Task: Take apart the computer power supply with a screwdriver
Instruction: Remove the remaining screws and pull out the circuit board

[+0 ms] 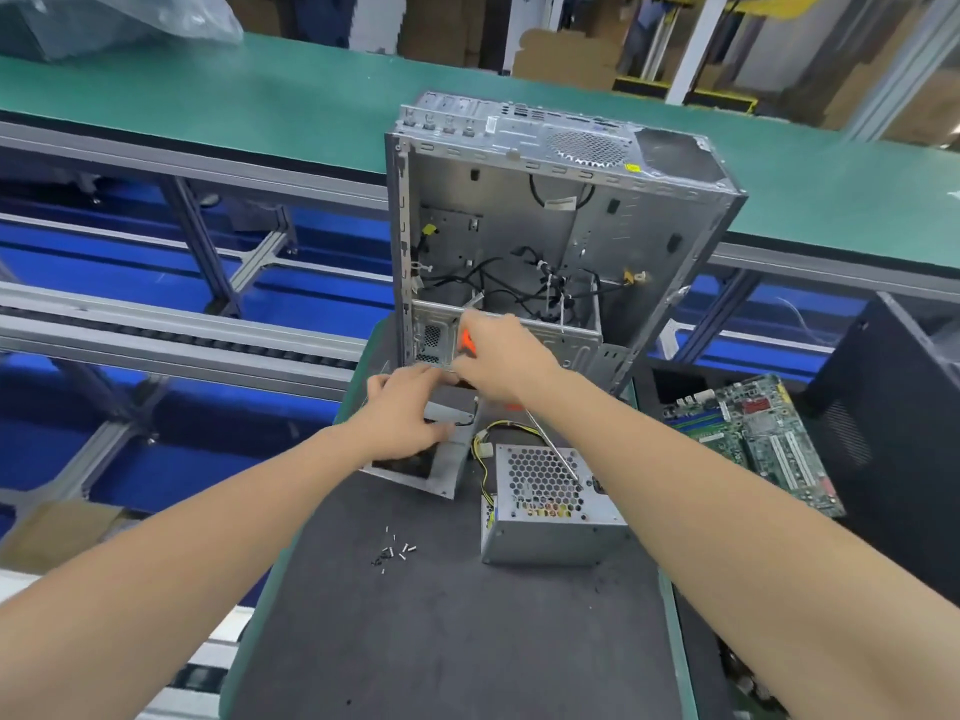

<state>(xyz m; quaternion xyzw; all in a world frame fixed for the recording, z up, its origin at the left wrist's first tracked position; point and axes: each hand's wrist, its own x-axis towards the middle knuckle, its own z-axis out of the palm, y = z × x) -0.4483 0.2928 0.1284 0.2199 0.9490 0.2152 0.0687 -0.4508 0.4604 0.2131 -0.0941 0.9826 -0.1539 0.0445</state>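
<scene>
A grey metal power supply (556, 532) with a honeycomb grille lies on the dark mat, yellow and black wires (488, 449) trailing from its far side. My right hand (498, 361) grips an orange-handled screwdriver (553, 446), whose long shaft points down over the grille. My left hand (410, 407) rests with curled fingers on a flat grey metal bracket (441, 467) lying beside the power supply. Behind both hands stands an opened silver computer case (545, 226) with loose black cables inside.
Several small screws (395, 553) lie loose on the mat (441, 641) near me. A green motherboard (753, 439) sits to the right beside a black case (893, 433). A green conveyor belt (260, 106) runs behind, with roller rails at left.
</scene>
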